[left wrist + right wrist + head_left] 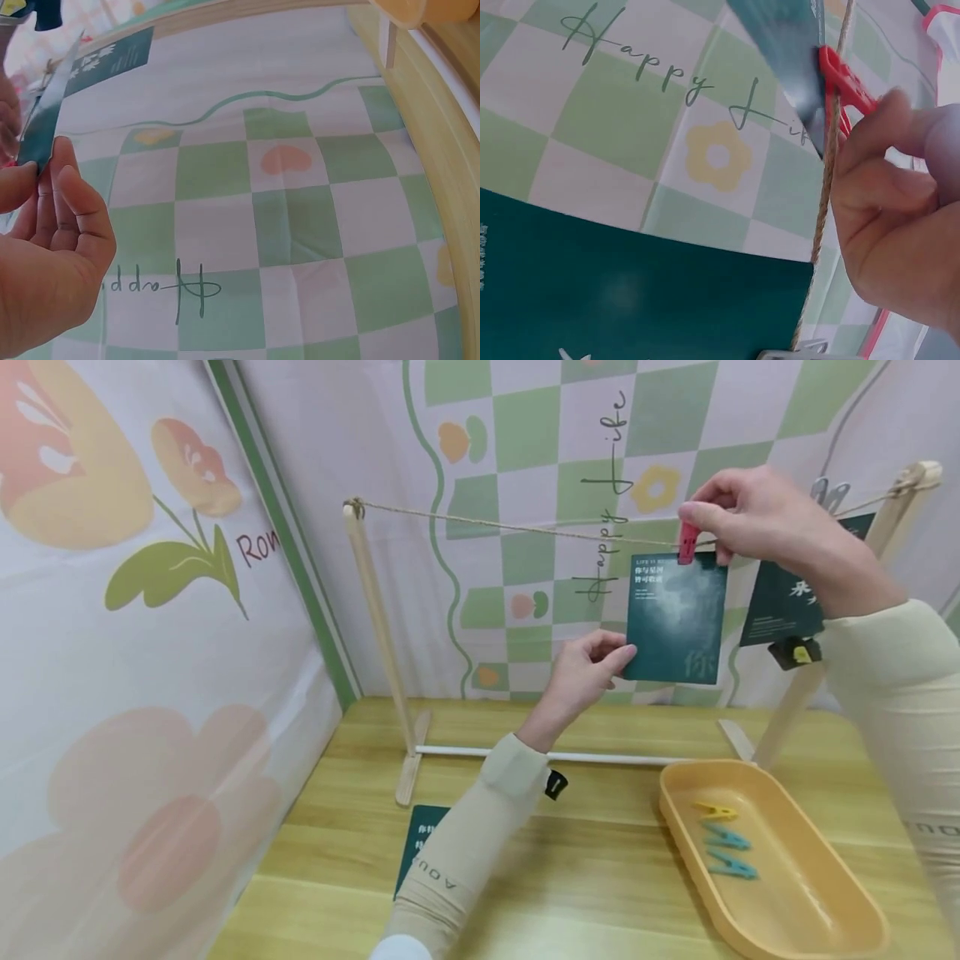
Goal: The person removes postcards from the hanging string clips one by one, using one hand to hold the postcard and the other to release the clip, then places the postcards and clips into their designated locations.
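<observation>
A dark green card (675, 627) with white lettering hangs upright at the twine (525, 527) in the head view. My left hand (583, 675) pinches its lower left edge between thumb and fingers; the left wrist view shows the card (46, 124) nearly edge-on. At the card's top edge, my right hand (776, 531) grips a red clothespin (686, 542). In the right wrist view the clothespin's (831, 71) jaws lie over the twine (826, 187) and the card's edge. Another green card (783, 593) hangs farther right, partly behind my right wrist, under a metal clip (828, 493).
Wooden posts (382, 635) hold the twine, with a white rod (600, 757) low between them. An orange tray (832, 868) at the front right holds a yellow clothespin (716, 811) and blue clothespins (731, 864). One green card (426, 827) lies on the table, partly under my left forearm.
</observation>
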`<state>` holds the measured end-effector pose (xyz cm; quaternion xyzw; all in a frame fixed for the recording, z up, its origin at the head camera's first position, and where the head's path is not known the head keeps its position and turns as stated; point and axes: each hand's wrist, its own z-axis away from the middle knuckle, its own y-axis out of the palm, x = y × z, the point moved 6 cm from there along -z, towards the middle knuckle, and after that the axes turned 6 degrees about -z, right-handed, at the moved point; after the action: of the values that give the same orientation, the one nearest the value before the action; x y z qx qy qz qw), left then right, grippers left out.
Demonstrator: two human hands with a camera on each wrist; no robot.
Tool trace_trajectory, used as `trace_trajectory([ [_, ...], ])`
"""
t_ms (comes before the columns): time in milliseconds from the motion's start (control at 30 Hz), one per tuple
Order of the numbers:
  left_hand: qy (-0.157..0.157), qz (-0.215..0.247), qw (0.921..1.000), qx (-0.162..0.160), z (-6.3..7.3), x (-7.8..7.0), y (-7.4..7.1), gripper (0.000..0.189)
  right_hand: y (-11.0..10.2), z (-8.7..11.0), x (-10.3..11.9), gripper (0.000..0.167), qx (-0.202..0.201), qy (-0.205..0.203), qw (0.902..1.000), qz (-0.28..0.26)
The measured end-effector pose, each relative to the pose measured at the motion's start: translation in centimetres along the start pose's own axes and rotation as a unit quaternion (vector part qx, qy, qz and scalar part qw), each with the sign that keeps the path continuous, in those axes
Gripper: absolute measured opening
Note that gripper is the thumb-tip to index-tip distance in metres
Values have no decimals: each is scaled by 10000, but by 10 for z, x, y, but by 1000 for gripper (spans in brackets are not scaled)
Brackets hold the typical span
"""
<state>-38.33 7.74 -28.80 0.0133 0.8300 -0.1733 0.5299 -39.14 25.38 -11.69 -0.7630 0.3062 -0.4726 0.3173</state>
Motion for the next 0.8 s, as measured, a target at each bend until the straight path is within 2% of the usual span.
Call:
trace_trajectory([
  [200,41,49,9999,-136,4,0,-18,19,-6,-3,18,42,-714,-401,9960,-369],
  [300,30,2,10000,-48,6,-1,-22,19,-9,-1,21,36,-958,-416,9930,-550],
  [433,23,-114,9999,111,9,-1,-22,18,-13,2,19,24,-1174,-423,9891,-785],
  [800,115,-236,9992,297,21,-1,-26,16,-29,15,0,11,-1486,-540,9780,-1363],
])
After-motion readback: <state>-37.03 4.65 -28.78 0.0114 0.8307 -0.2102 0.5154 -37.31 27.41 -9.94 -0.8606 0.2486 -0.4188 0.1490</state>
